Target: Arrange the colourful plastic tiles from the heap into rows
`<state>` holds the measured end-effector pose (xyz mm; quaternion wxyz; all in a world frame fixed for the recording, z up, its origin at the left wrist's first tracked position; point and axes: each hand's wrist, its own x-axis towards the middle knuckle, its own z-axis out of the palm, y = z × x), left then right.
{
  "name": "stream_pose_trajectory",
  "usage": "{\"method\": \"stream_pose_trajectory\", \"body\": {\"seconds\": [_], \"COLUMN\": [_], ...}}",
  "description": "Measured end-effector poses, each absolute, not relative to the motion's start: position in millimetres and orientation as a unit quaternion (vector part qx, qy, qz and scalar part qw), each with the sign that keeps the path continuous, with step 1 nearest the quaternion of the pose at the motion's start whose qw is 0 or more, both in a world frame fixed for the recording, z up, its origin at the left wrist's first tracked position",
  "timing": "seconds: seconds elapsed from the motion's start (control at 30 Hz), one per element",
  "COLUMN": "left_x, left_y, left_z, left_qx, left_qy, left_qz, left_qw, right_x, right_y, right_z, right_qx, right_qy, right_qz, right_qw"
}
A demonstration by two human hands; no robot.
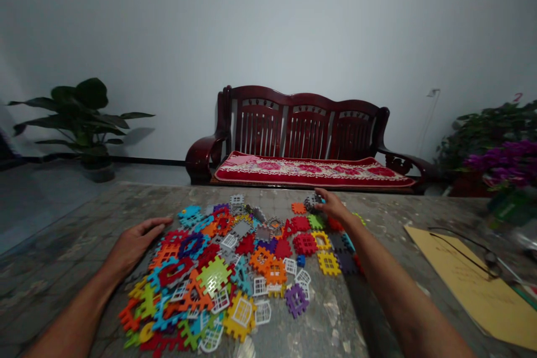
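A heap of colourful toothed plastic building blocks (210, 268) is spread over the table in front of me. My left hand (136, 243) rests at the heap's left edge, beside orange and red blocks, fingers stretched out and holding nothing. Farther off on the right, my right hand (331, 206) has thumb and forefinger around a dark grey block (311, 202). Just left of it lies an orange block (298, 208), with a lime green block (315, 222) nearer to me. My right forearm partly covers a dark block (346, 263). White window-like pieces (263, 312) lie among the blocks.
The grey stone-patterned table (310, 330) also holds a yellow envelope (470, 285) and glasses (489, 260) at right. Purple flowers (516, 159) stand beyond them. A dark red wooden bench (306, 128) is behind the table, and a potted plant (90, 117) stands left.
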<state>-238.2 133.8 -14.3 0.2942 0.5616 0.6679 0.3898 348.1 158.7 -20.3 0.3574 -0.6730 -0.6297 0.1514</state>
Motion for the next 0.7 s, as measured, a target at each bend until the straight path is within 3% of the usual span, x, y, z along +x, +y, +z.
{"method": "stream_pose_trajectory", "body": {"seconds": [0.43,0.7], "left_x": [-236.1,-234.6], "left_y": [131.9,131.8], "left_z": [-13.8,-12.2], "left_qx": [0.559,0.563], "left_qy": [0.664,0.656], "left_qz": [0.398,0.408], "left_qw": [0.295,0.294], "right_x": [345.3,338.5], "right_y": [157.8,133.6], "right_z": [-20.9,8.5], "right_qx": [-0.691,-0.68], "right_qy": [-0.589,-0.557], "right_qz": [0.177,0.175], "right_qw": [0.38,0.442]}}
